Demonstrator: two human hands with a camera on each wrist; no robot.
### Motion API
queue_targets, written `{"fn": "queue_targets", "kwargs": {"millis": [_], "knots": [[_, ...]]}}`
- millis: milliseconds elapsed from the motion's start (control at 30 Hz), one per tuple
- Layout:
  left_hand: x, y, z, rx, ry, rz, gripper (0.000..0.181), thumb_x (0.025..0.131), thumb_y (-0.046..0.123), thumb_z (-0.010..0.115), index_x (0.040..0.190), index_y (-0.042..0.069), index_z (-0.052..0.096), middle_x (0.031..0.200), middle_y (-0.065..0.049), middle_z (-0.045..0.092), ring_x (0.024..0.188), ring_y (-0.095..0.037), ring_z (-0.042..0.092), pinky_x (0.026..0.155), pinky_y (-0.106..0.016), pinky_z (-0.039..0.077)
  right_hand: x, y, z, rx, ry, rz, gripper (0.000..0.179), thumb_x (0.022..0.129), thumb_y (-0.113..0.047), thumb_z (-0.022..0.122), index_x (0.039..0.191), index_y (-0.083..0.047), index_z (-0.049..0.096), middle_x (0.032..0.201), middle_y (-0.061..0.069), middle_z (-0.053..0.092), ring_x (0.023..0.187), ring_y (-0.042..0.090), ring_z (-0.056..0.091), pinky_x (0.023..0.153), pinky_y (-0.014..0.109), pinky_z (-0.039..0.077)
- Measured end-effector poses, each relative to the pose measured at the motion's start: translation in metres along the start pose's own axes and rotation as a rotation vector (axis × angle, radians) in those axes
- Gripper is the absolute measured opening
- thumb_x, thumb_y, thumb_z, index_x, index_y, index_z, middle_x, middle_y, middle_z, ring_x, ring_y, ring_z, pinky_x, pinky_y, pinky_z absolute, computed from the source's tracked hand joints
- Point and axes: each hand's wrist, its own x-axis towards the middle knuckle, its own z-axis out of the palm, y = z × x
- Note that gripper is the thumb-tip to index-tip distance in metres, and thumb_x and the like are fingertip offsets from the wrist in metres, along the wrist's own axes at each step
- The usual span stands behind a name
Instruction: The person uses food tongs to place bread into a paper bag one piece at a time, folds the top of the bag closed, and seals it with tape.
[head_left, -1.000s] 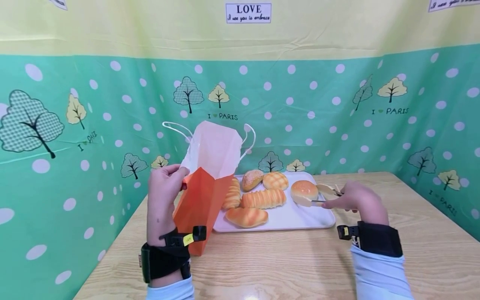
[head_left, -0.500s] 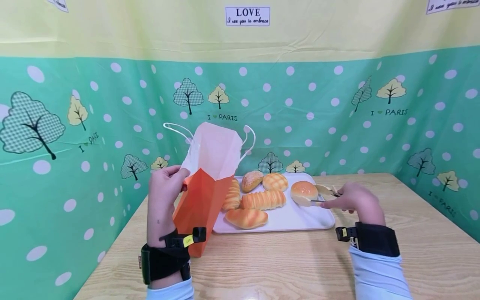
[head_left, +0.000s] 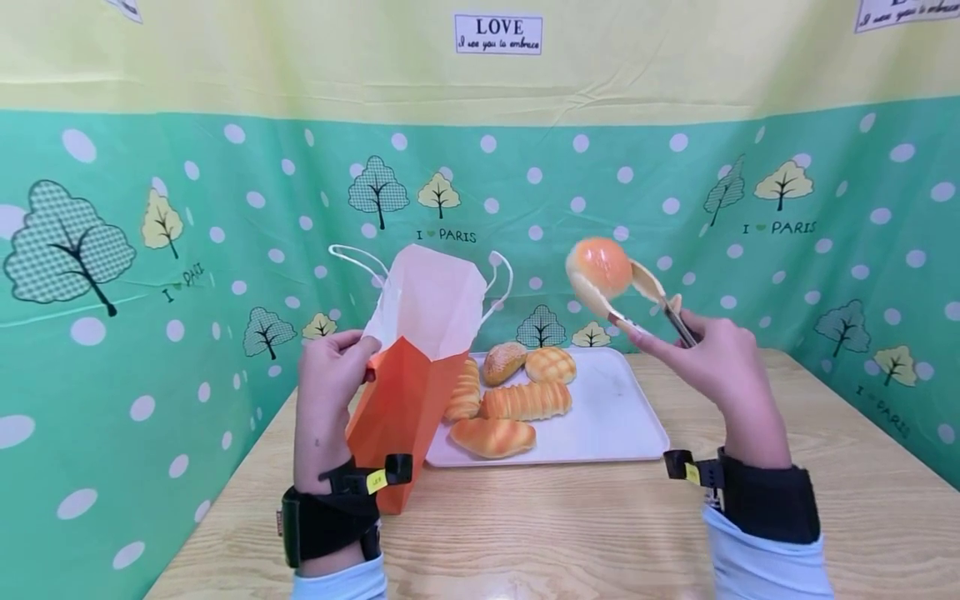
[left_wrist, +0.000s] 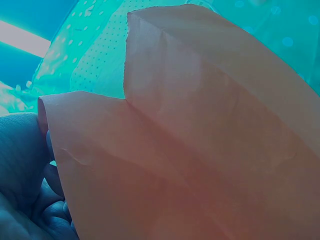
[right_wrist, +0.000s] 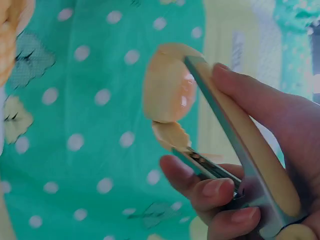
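Note:
My left hand (head_left: 335, 379) pinches the near edge of an orange paper bag (head_left: 405, 408), which stands tilted with its mouth open. White rope handles and a pale inner wall show at the top of the bag. My right hand (head_left: 716, 362) grips a pair of tongs (head_left: 654, 292) with beige tips. Between those tips a round, glossy bun (head_left: 603, 265) hangs in the air above the back of the tray. In the right wrist view the tongs (right_wrist: 245, 150) lie between thumb and curled fingers, clasping the bun (right_wrist: 167, 90) at their far end.
A white tray (head_left: 600, 433) lies on the wooden table (head_left: 562, 533). On it are a crescent-shaped roll (head_left: 492, 437), a ridged loaf (head_left: 528, 400), a second ridged loaf (head_left: 465, 390) partly behind the bag, a sugared bun (head_left: 504, 362) and a crosshatched bun (head_left: 551, 364). A patterned curtain (head_left: 577, 183) surrounds the table.
The tongs have lifted the bun off the right side of the tray, up and slightly left. My right hand has risen with them. The left hand and the bag have stayed put.

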Motion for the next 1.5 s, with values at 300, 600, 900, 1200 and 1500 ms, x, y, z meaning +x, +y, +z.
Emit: {"fn": "queue_targets", "kwargs": {"millis": [300,600,900,1200,1500], "knots": [[-0.001,0.0,0.0,-0.014,-0.01,0.011,0.033,0.087,0.022,0.054,0.113,0.006,0.067,0.097,-0.014,0.064,0.059,-0.019,0.054,0.062,-0.023,0.051,-0.034,-0.072,0.0,0.201,0.311,-0.259,0.061,0.072,-0.059,0.065,0.115,-0.015,0.063,0.076,0.006,0.069,0.05,0.018,0.047,0.044,0.034,0.034],[0.0,0.0,0.001,-0.012,-0.018,0.012,0.033,0.087,0.024,0.055,0.111,0.006,0.068,0.082,-0.012,0.061,0.064,-0.022,0.056,0.069,-0.032,0.054,-0.053,-0.111,0.041,0.255,0.21,-0.471,0.073,0.071,-0.061,0.064,0.13,-0.017,0.055,0.068,-0.006,0.061,0.04,0.011,0.037,0.036,0.027,0.03],[0.002,-0.001,0.0,-0.025,-0.024,0.005,0.032,0.087,0.023,0.054,0.11,0.005,0.068,0.086,-0.013,0.062,0.066,-0.021,0.056,0.07,-0.032,0.054,-0.055,-0.119,0.063,0.191,0.08,-0.414,0.08,0.069,-0.067,0.062,0.133,-0.021,0.052,0.064,-0.007,0.06,0.044,0.013,0.038,0.04,0.028,0.026],[0.004,-0.002,-0.002,-0.046,-0.029,-0.001,0.033,0.087,0.022,0.055,0.113,0.005,0.067,0.095,-0.015,0.064,0.066,-0.02,0.056,0.061,-0.022,0.052,-0.055,-0.12,0.064,0.187,0.051,-0.401,0.082,0.068,-0.068,0.061,0.135,-0.021,0.05,0.064,-0.006,0.06,0.045,0.013,0.04,0.041,0.029,0.028],[0.005,-0.004,-0.001,-0.044,-0.034,0.0,0.033,0.087,0.023,0.055,0.112,0.006,0.067,0.094,-0.015,0.063,0.067,-0.022,0.055,0.069,-0.032,0.054,-0.054,-0.121,0.066,0.187,0.054,-0.403,0.079,0.069,-0.067,0.063,0.133,-0.022,0.052,0.062,-0.008,0.058,0.045,0.013,0.041,0.041,0.03,0.03]]}}
